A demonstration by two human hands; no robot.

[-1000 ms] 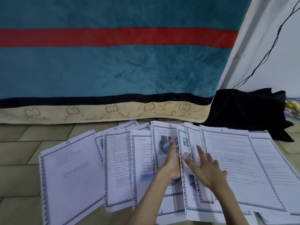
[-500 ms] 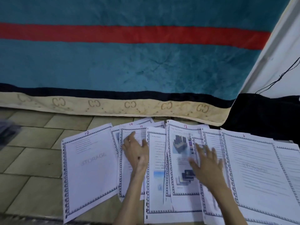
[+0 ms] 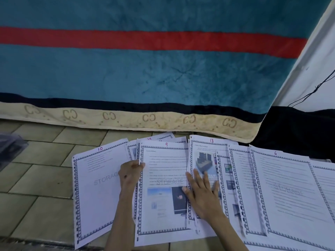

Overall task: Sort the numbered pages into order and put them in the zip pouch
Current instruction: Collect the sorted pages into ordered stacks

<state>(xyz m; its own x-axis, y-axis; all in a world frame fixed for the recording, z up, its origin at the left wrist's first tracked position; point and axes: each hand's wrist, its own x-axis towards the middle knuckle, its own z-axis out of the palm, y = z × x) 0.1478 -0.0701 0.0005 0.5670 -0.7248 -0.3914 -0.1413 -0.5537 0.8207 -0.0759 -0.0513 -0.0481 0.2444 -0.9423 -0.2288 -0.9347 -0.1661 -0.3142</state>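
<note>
While the pages are lying fanned across the tiled floor [image 3: 41,151] below the blanket [image 3: 145,69], the left hand [image 3: 129,175] is pinching the left edge of page 9 [image 3: 164,180], fingers curled round it. The right hand [image 3: 203,192] is pressing flat, fingers spread, on page 13 [image 3: 203,156] just beside. Page 10 [image 3: 96,187] is sitting far left, page 6 [image 3: 286,187] far right. Something dark and blurred is showing at the left edge; I cannot tell whether it is the pouch.

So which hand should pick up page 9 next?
Probably the left hand: it already pinches page 9 at its left edge, while the right hand lies flat, fingers spread over page 13.
</note>
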